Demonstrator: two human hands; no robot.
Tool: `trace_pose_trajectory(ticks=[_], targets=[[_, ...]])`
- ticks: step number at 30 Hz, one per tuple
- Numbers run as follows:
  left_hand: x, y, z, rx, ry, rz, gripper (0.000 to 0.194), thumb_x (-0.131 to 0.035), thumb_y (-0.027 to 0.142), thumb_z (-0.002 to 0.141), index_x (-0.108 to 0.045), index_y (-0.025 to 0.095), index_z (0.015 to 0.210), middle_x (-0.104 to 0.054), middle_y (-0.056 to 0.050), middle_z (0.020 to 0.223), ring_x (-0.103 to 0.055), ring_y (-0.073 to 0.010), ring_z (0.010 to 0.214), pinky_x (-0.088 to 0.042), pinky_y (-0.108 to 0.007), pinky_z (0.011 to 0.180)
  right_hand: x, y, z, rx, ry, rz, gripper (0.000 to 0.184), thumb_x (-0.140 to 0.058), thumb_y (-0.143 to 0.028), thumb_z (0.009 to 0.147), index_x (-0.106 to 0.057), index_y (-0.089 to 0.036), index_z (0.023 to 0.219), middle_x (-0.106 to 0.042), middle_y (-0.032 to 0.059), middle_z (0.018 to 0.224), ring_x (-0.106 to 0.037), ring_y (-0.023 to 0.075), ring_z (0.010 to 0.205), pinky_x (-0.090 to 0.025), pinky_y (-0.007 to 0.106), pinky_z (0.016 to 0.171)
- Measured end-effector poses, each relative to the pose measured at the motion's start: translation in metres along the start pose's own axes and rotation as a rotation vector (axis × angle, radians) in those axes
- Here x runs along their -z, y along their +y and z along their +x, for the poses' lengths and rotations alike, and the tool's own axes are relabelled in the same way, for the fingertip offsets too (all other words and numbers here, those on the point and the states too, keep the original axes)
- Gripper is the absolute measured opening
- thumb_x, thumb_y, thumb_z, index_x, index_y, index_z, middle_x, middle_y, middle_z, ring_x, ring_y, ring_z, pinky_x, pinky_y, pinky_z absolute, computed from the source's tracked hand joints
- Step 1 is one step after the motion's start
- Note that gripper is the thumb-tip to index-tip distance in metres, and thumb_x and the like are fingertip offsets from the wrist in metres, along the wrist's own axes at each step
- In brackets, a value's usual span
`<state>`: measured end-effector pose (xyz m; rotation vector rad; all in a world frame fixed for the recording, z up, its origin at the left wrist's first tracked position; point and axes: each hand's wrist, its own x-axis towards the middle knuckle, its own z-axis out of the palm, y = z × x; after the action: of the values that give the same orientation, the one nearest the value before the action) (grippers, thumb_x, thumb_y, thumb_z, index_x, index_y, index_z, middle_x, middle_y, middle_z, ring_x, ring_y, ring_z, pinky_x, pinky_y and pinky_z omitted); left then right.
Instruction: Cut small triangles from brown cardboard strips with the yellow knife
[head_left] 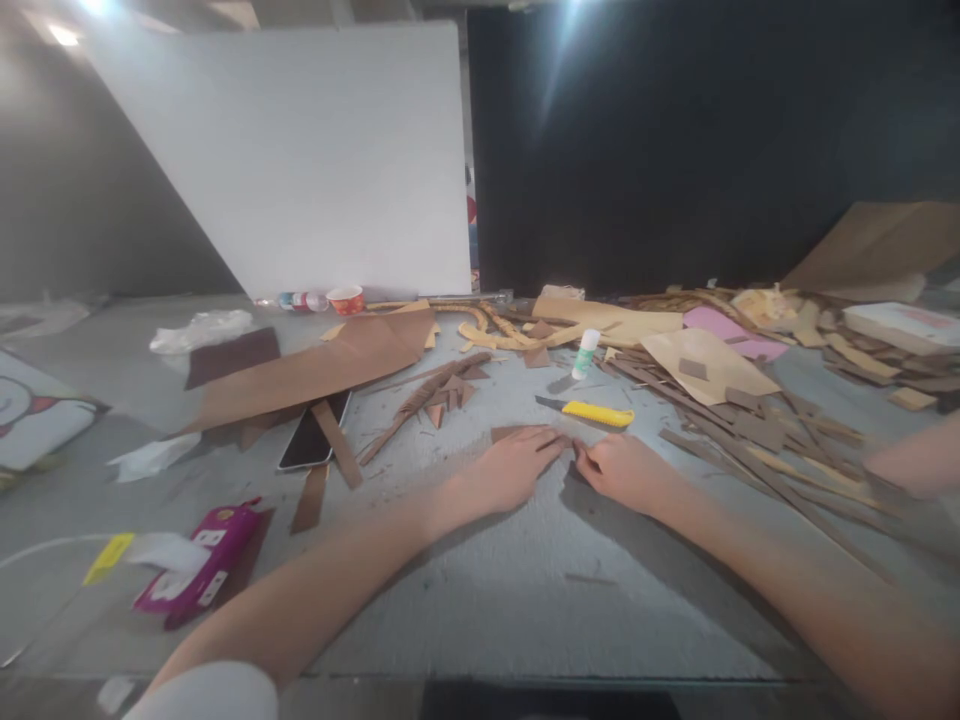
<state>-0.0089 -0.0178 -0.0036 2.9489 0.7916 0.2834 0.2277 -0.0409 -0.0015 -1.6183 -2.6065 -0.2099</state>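
My left hand (521,462) lies palm down on the table, its fingers stretched to the right over a small brown piece of cardboard or stiff paper (504,433). Close beside its fingertips, my right hand (619,472) is closed, thumb and fingers pinched together. What sits in that pinch is too small to make out. Just beyond the hands is a yellow utility knife (598,414) with its blade out to the left. A glue stick with a white cap (586,354) stands behind the knife. Left of them rests a brown built-up strip with pointed pieces (439,388).
Brown strips and scraps (750,430) pile up at the right, near another person's arm (919,455). A large brown sheet (330,365) partly covers a phone (307,440). A purple tissue pack (202,565) lies front left. White (337,150) and black panels (712,140) stand behind.
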Motion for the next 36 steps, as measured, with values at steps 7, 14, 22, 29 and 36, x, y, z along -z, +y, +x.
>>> trace_pose_trajectory(ticks=[7,14,22,29,36], targets=[[0.0,0.0,-0.001,0.068,-0.044,0.011,0.067,-0.049,0.002,0.089,-0.045,0.015,0.155,-0.039,-0.017,0.169,-0.035,-0.0292,0.16,-0.036,-0.045,0.128,0.011,-0.003,-0.002,-0.016,-0.061,-0.044,0.052,-0.043,-0.029,0.11,-0.081,-0.016,0.076,-0.078,0.014,0.073,-0.071,0.0218,0.063,-0.039,0.032,0.059],[0.005,0.004,0.001,0.054,0.01,0.063,0.06,-0.048,0.004,0.09,-0.05,0.015,0.148,-0.058,-0.014,0.148,-0.052,-0.029,0.138,-0.043,-0.042,0.115,0.011,-0.002,-0.002,0.003,-0.046,-0.019,0.05,-0.043,-0.028,0.111,-0.081,-0.016,0.082,-0.08,0.0116,0.081,-0.073,0.021,0.07,-0.039,0.032,0.062],[0.011,0.005,0.001,0.038,0.025,0.119,0.031,-0.048,0.02,0.1,-0.064,0.009,0.126,-0.062,-0.016,0.117,-0.055,-0.0308,0.115,-0.047,-0.043,0.103,-0.002,0.004,0.002,0.121,0.056,0.012,0.048,-0.041,-0.027,0.113,-0.079,-0.014,0.088,-0.077,0.0097,0.076,-0.073,0.0221,0.073,-0.041,0.034,0.067],[0.018,0.014,-0.001,0.059,0.072,0.035,0.026,-0.048,0.025,0.105,-0.069,0.015,0.116,-0.062,-0.013,0.107,-0.056,-0.0285,0.108,-0.048,-0.042,0.099,-0.003,0.009,0.003,0.162,0.043,0.027,0.042,-0.039,-0.031,0.114,-0.075,-0.012,0.126,-0.079,0.0112,0.088,-0.075,0.0242,0.084,-0.048,0.033,0.075],[0.031,0.02,-0.003,0.063,0.061,-0.029,0.026,-0.052,0.033,0.106,-0.072,0.017,0.102,-0.062,-0.01,0.097,-0.06,-0.0259,0.1,-0.051,-0.04,0.093,-0.012,0.018,0.006,0.102,0.116,0.081,0.038,-0.046,-0.027,0.11,-0.07,-0.013,0.136,-0.081,0.0151,0.109,-0.076,0.0284,0.095,-0.054,0.037,0.082]])
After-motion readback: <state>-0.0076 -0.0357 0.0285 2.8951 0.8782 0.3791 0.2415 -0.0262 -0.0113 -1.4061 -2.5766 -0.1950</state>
